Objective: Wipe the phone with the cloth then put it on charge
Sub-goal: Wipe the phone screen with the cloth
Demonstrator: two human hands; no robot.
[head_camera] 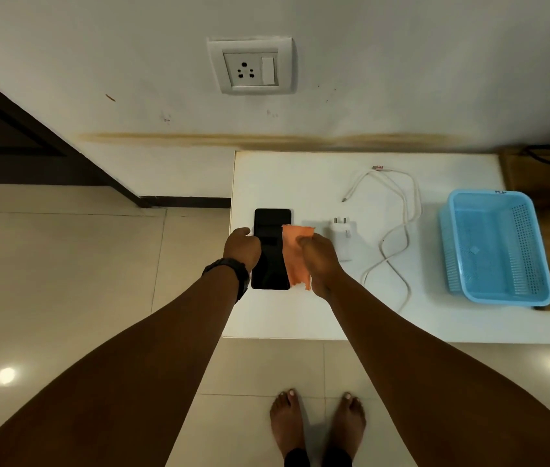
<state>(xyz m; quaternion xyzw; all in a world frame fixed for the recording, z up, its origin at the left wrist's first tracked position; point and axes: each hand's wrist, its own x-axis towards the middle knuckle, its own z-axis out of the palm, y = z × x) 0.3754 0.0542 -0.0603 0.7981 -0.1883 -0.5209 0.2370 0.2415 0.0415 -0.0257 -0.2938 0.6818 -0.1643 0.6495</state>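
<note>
A black phone (271, 251) lies screen up near the left edge of the white table (300, 315). My left hand (241, 248) grips the phone's left side, fingers curled over its edge. An orange cloth (295, 256) lies over the phone's right edge, and my right hand (320, 261) holds it there. To the right of the cloth stands a white charger adapter (344, 235), partly hidden behind my right hand. A white cable (398, 230) snakes loose across the table beyond it.
A wall socket with a switch (251, 67) sits on the wall above the table. A light blue plastic basket (496, 247) stands at the table's right. A dark door frame (47, 143) is at the left. My bare feet (317, 426) stand on the tiled floor.
</note>
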